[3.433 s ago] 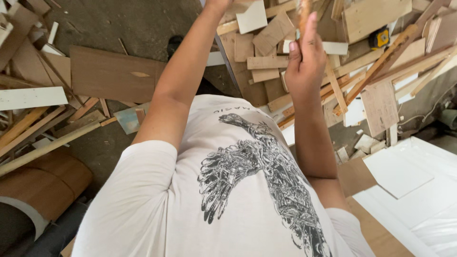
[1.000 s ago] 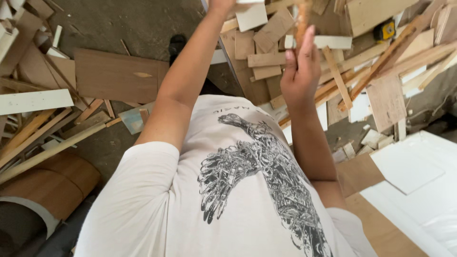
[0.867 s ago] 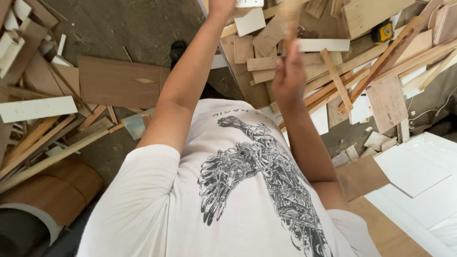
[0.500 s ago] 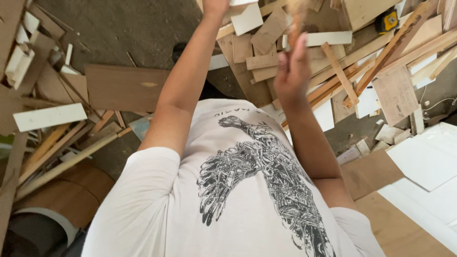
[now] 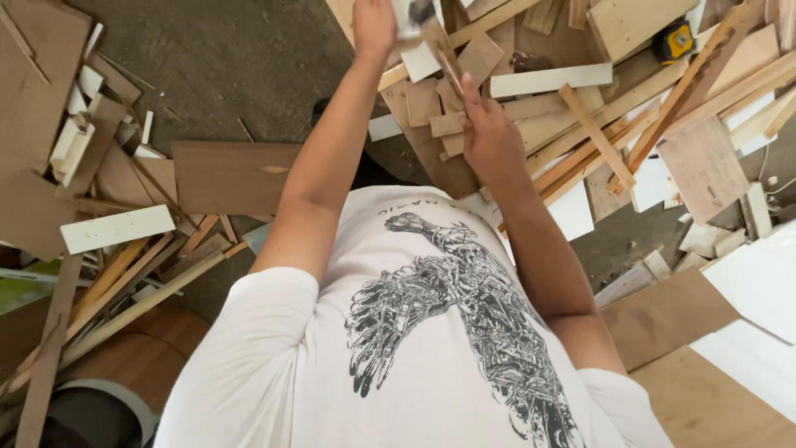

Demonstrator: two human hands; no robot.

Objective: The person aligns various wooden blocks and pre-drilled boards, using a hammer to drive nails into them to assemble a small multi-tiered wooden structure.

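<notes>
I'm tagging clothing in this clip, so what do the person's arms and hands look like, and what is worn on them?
Both arms are bare from the short sleeves down. The left hand and right hand show no gloves, rings or wristbands. The sleeves belong to a white T-shirt with a black bird-like print on the front.

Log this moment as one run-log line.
left hand: raised, gripping small object, unclear | right hand: fingers on thin wood strip | below: wood offcuts, yellow tape measure
</notes>
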